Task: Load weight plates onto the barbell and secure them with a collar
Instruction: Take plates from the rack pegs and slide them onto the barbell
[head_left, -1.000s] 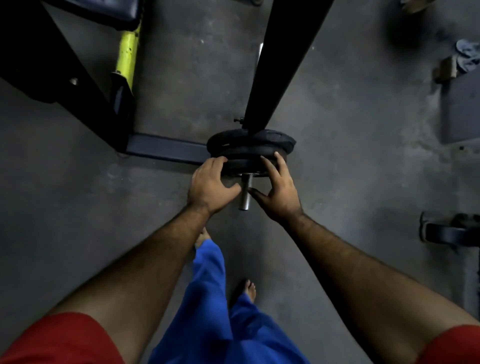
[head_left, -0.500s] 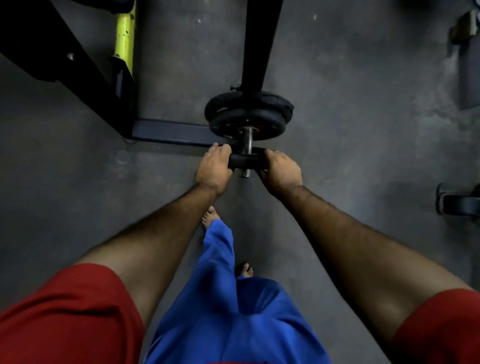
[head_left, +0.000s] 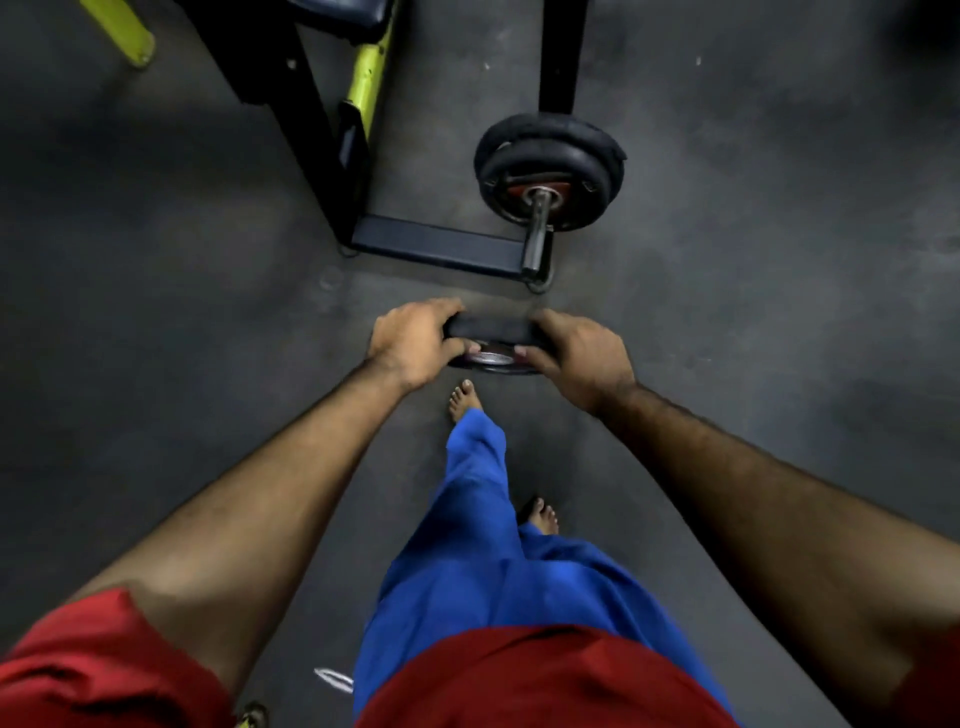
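Beyond the left hand (head_left: 410, 340), up and to its left: dark bench frame (head_left: 332, 156) with a yellow strut (head_left: 366, 78), foot bar lying on the grey floor (head_left: 156, 312). Left hand clenched over the left edge of a small black plate (head_left: 491, 332), fingers curled over the rim, thumb underneath near the metal-ringed hub. Plate held between both hands, tilted nearly flat, well short of the bar and off the sleeve altogether. Straight ahead of the hands, further away: barbell sleeve (head_left: 537, 234) pointing back toward the plate, its bare end free, with two larger black plates (head_left: 550, 176) already seated against each other on it. Right hand (head_left: 576, 358) gripping the right edge of the same plate, fingers wrapped over the top, thumb tucked below.

Step in hand, judging by the pose: carrying one more plate toward the bar, or just away from it; not possible to tell which from this moment alone. Next move, if loading: tip the plate upright, line the hub hole with the sleeve end, slide it home flush against the seated pair, then fit a collar.

No collar visible anywhere. Far end of the barbell cut off behind the dark upright (head_left: 563, 52). Plate's weight marking unreadable; underside and hole mostly hidden by thumbs. Bare feet below the hands, close under the load.
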